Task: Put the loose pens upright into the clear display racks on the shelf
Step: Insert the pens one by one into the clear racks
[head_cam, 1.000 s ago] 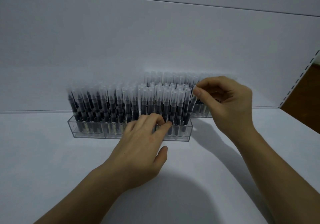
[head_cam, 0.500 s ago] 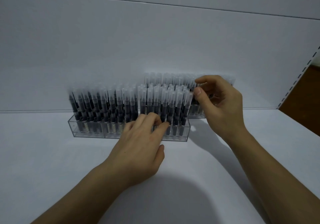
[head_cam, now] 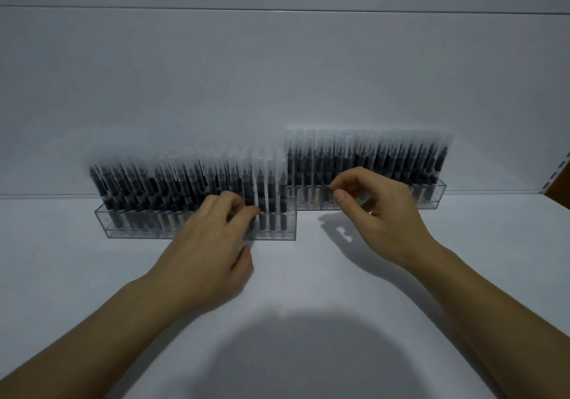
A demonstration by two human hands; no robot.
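Since the earlier frame the right hand [head_cam: 381,213] has left the right end of the near rack [head_cam: 129,234] and moved toward 3 o'clock, now sitting in front of the far rack [head_cam: 433,202], fingers curled, thumb and forefinger tips close with nothing between them. The left hand [head_cam: 209,244] lies at 6 o'clock of the near rack, its bent fingertips [head_cam: 251,211] touching the upright pens [head_cam: 154,189] there, though I cannot tell whether they pinch one. Both racks stand packed on the white shelf [head_cam: 308,275], the far one toward 1 o'clock of the near one.
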